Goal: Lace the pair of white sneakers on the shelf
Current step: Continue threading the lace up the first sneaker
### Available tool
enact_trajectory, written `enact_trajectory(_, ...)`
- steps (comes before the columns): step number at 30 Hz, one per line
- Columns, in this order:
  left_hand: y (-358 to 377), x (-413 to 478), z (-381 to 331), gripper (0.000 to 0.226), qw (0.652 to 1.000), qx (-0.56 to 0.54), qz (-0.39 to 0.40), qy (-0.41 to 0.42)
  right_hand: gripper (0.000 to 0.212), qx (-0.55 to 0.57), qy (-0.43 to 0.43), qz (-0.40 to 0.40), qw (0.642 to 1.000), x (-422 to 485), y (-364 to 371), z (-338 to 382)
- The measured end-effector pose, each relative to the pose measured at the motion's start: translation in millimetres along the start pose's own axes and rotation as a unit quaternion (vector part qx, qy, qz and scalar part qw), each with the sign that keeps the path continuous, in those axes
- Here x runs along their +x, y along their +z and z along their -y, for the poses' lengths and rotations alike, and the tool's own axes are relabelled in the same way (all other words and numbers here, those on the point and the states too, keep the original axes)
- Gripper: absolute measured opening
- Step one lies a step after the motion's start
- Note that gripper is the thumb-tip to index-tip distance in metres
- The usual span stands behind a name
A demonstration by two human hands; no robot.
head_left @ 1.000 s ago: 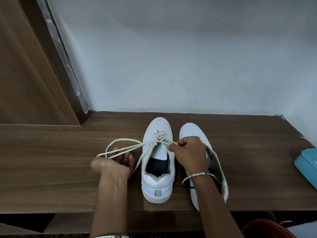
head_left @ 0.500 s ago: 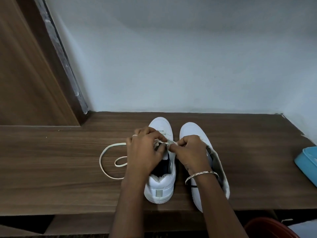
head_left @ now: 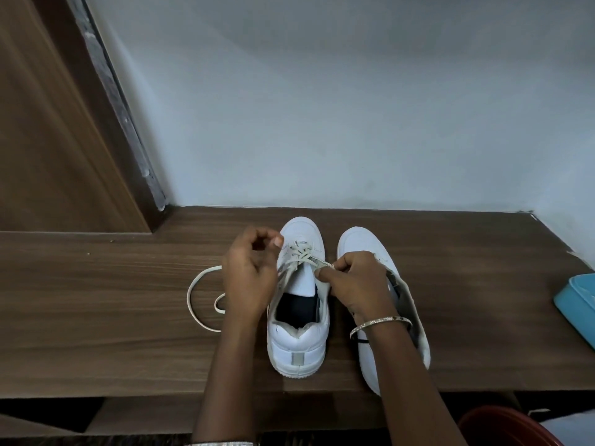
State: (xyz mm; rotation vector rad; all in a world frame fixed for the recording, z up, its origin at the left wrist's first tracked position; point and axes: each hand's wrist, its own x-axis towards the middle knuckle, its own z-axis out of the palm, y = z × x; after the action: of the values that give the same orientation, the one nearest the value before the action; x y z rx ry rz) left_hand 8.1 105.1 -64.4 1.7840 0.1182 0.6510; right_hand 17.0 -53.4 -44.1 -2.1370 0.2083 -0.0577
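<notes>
If the right hand (head_left: pixel 351 284), pinching the lace (head_left: pixel 304 254) at the left sneaker (head_left: pixel 299 336), slackens while the left hand (head_left: pixel 251 275) curls nearby (holding anything? cannot tell), the crossing could loosen.

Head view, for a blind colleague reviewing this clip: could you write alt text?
A person's right hand pinches a lace on a partly laced white sneaker on a wooden shelf; the left hand curls beside its eyelets. A second white sneaker sits just right of it.

Left hand (head_left: pixel 249 278), right hand (head_left: pixel 355 286): curled.
</notes>
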Motion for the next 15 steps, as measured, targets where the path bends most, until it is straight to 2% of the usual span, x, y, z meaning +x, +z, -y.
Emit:
enact_trajectory(2, 3.4, -3.8, -3.3, 0.01, 0.993, 0.095, 0.052, 0.039, 0.026, -0.019, -0.015, -0.009, 1.0, -1.1, 1.4, 1.4)
enact_trajectory(5, 12.5, -7.0, -7.9, 0.013, 0.942, 0.307, 0.115, 0.076, 0.028, -0.039, -0.032, -0.022, 0.998, -2.6, 3.5, 3.5)
enact_trajectory(8, 13.8, -8.1, -4.9, 0.009, 0.922, 0.364, 0.111, 0.076, 0.025, -0.056, -0.04, -0.025, 0.997, -4.2, 3.4, 5.7)
enact_trajectory(11, 16.1, -10.5, -5.3, 0.004, 0.952, 0.29, 0.076, 0.066, 0.023, -0.069, -0.042, -0.026, 0.996, -5.1, 4.3, 6.1)
enact_trajectory(13, 14.7, -10.0, -8.9, 0.009, 0.989, 0.14, 0.026, 0.03, 0.024, -0.081, -0.046, -0.027, 0.995, -4.7, 5.3, 5.5)
enact_trajectory(15, 8.6, -4.9, -9.8, 0.015, 0.999, -0.002, -0.038, -0.029, 0.027, -0.078, -0.042, -0.024, 0.996, -4.6, 5.3, 5.0)
